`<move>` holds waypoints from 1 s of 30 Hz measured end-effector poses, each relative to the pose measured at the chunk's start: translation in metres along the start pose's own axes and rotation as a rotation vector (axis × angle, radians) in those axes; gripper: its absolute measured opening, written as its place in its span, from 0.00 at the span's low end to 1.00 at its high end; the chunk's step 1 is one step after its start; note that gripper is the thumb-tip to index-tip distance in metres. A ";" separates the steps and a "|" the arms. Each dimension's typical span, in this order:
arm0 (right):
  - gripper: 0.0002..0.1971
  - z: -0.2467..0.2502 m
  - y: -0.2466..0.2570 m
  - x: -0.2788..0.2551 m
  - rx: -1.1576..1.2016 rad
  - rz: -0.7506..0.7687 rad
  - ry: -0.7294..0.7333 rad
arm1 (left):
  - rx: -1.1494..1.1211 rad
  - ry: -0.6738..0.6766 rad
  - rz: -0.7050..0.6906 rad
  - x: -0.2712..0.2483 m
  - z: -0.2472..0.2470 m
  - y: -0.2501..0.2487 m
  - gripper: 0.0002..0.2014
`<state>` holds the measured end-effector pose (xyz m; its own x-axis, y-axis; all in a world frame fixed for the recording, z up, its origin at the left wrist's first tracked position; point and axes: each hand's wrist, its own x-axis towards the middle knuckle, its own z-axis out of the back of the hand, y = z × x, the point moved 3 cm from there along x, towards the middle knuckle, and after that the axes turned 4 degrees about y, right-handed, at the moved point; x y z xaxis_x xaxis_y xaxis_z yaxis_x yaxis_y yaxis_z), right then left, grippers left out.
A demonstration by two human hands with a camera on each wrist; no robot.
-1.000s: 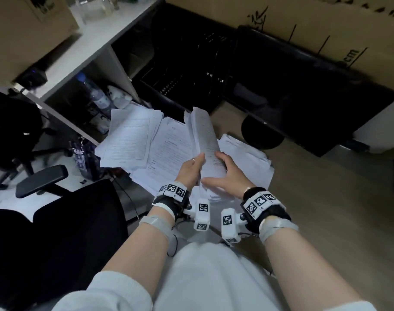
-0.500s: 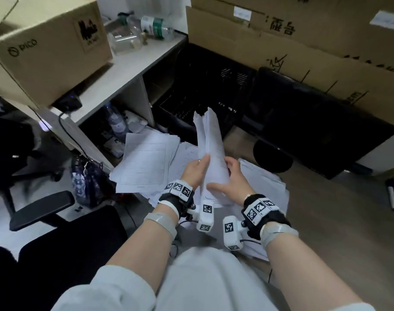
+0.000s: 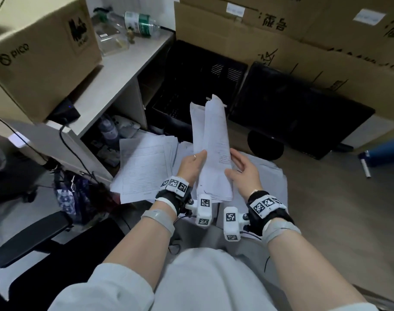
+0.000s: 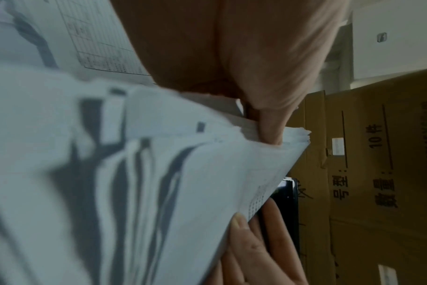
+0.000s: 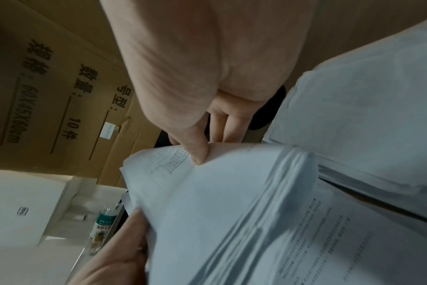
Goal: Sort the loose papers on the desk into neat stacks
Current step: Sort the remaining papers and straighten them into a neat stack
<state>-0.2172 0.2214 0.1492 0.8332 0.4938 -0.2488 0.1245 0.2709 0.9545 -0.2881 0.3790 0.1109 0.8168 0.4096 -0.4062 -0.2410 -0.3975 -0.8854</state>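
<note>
A thick bundle of white printed papers (image 3: 216,149) stands nearly upright on its lower edge above the desk. My left hand (image 3: 199,157) grips its left side, and the thumb (image 4: 268,133) presses on the sheet edges. My right hand (image 3: 230,163) holds the right side, its thumb (image 5: 195,150) on the top sheet and the fingers behind. A fanned stack of forms (image 3: 146,167) lies flat to the left. More loose sheets (image 3: 272,176) lie under and right of the bundle.
A black monitor (image 3: 299,117) and a black crate (image 3: 191,81) stand behind the papers, with cardboard boxes (image 3: 281,37) beyond. A white shelf unit (image 3: 115,81) with a box and a bottle (image 3: 139,22) is at left. A chair armrest (image 3: 32,236) is lower left.
The bundle has gone from leaning left to nearly upright between both hands. My view has tilted up, showing more of the shelf and boxes.
</note>
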 end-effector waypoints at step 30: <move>0.13 0.061 -0.033 -0.034 -0.265 -0.119 -0.372 | 0.329 -0.447 0.041 -0.051 0.012 0.024 0.18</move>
<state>-0.2164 0.1451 0.1358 0.9641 0.1299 -0.2316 0.1291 0.5330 0.8362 -0.3421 0.3583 0.1075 0.5189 0.7360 -0.4349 -0.4776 -0.1723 -0.8615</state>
